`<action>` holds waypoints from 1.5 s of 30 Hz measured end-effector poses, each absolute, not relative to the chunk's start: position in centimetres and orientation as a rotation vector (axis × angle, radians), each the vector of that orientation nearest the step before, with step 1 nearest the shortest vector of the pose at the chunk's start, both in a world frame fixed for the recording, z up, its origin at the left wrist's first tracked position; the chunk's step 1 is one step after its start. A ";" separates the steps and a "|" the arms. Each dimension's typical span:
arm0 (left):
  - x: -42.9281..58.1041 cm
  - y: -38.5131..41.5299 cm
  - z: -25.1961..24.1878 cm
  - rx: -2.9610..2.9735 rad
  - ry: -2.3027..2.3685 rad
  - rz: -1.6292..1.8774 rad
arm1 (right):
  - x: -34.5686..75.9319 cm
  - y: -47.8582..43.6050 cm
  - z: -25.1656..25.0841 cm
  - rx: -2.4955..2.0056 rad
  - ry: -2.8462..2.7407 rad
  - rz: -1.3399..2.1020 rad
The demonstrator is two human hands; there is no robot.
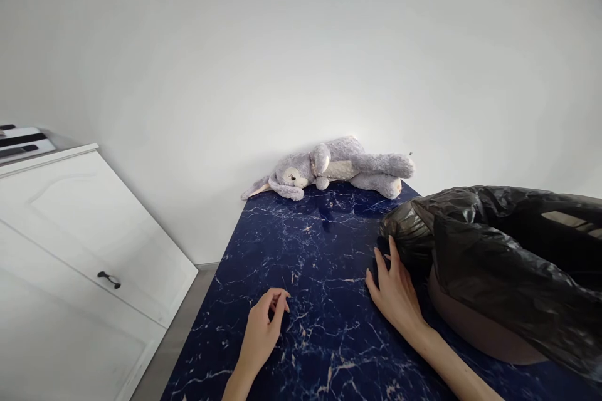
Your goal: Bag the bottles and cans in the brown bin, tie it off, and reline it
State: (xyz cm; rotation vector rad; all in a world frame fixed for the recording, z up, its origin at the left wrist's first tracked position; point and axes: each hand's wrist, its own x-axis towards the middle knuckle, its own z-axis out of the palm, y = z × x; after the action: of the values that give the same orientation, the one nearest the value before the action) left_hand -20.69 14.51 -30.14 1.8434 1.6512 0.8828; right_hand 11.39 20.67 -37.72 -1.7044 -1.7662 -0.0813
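My left hand [263,326] rests on the dark blue marbled table [320,250], fingers loosely curled with the tips on the surface, holding nothing. My right hand [395,291] lies flat with fingers stretched out, its fingertips touching the edge of a black plastic bag [493,244] that lies on the table's right side. The bag covers a brownish rounded object [475,326], seen only in part. A grey plush rabbit [329,169] lies on its side at the table's far end against the wall.
A white cabinet [70,244] with a dark handle [109,279] stands to the left, with a narrow strip of grey floor [179,332] between it and the table. A plain white wall rises behind the table.
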 end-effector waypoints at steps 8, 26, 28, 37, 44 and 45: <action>-20.7 14.7 -30.3 1.848 1.650 0.882 | 11.5 20.3 -38.3 -1.710 -1.762 -0.090; -20.4 14.5 -30.1 1.833 1.663 0.868 | 11.9 20.0 -37.5 -1.696 -1.748 -0.027; -20.4 14.5 -30.1 1.834 1.667 0.868 | 11.8 19.9 -37.4 -1.721 -1.746 -0.017; -20.3 14.5 -29.9 1.846 1.670 0.869 | 12.0 20.0 -37.5 -1.736 -1.753 -0.019; -20.4 14.6 -30.2 1.859 1.661 0.877 | 12.1 20.2 -37.5 -1.653 -1.762 -0.027; -20.5 14.6 -30.2 1.860 1.657 0.876 | 12.0 20.2 -37.5 -1.640 -1.765 -0.023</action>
State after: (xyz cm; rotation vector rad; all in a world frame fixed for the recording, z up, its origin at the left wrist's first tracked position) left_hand -20.47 14.60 -30.24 1.8604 1.6568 0.8760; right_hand 12.02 20.16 -37.46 -1.6398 -1.7645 -0.0231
